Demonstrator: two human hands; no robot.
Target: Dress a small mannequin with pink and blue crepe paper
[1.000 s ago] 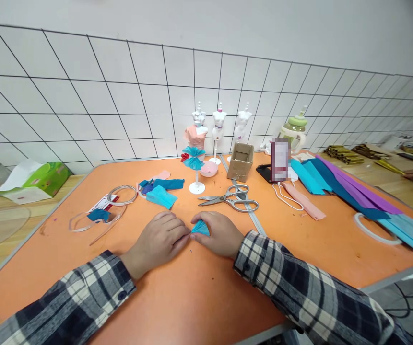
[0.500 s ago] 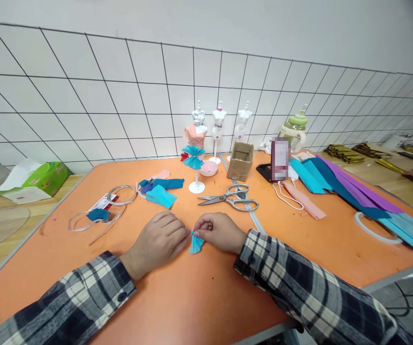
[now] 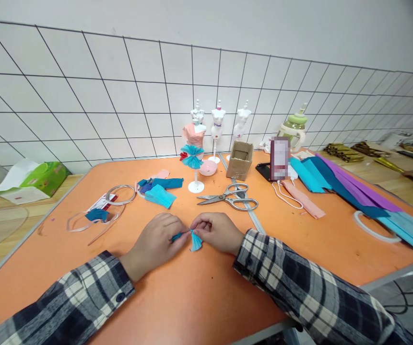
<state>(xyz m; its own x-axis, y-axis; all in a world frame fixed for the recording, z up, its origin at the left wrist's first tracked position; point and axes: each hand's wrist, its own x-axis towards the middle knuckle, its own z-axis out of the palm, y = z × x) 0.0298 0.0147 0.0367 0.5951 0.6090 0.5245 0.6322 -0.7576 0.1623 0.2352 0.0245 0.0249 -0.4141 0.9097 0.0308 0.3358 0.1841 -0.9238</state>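
Note:
Pinched between both my hands, just above the table, is a small pleated piece of turquoise crepe paper (image 3: 196, 242), gathered at its middle and fanned out below. My left hand (image 3: 161, 235) is closed on its left part, where a bit of turquoise shows beside the thumb. My right hand (image 3: 218, 232) grips the gathered point with thumb and forefinger. Scissors (image 3: 230, 197) lie partly spread just beyond the right hand. Past the left hand is a loose turquoise paper strip (image 3: 160, 196). A small dress form (image 3: 194, 139) in pink and turquoise paper stands behind.
White dress forms (image 3: 218, 124), a pink bowl (image 3: 208, 167) and a small cardboard box (image 3: 240, 160) stand at the back. Rightward are a phone (image 3: 280, 165), a bottle (image 3: 293, 128) and folded coloured paper (image 3: 357, 184). Wire coils (image 3: 120, 194) and a tissue box (image 3: 35, 179) sit left.
The paper has shifted a little in my fingers; its lower fan looks narrower, and turquoise now shows by my left thumb. Both hands keep nearly the same place.

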